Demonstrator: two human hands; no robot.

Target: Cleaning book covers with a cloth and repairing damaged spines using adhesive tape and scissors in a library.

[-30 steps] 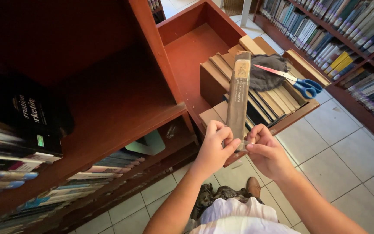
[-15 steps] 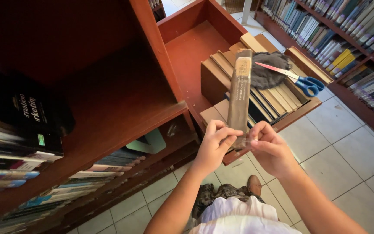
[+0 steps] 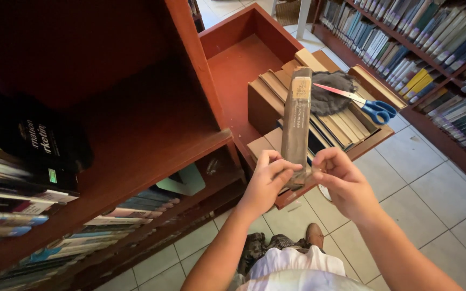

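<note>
- Book (image 3: pixel 296 121): worn brown spine upright, its lower end hidden behind both hands.
- Left hand (image 3: pixel 268 180) and right hand (image 3: pixel 341 180) pinch it closed-fingered.
- Scissors (image 3: pixel 360 102), at 1 o'clock, lie partly on grey cloth (image 3: pixel 330 91).

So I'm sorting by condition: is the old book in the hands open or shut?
Shut. The brown book shows only its spine, both hands pinching its lower end.

Red-brown wooden bookshelves (image 3: pixel 136 156), pale tiled floor (image 3: pixel 432 188), book-lined shelving (image 3: pixel 438 48) along the right
</note>
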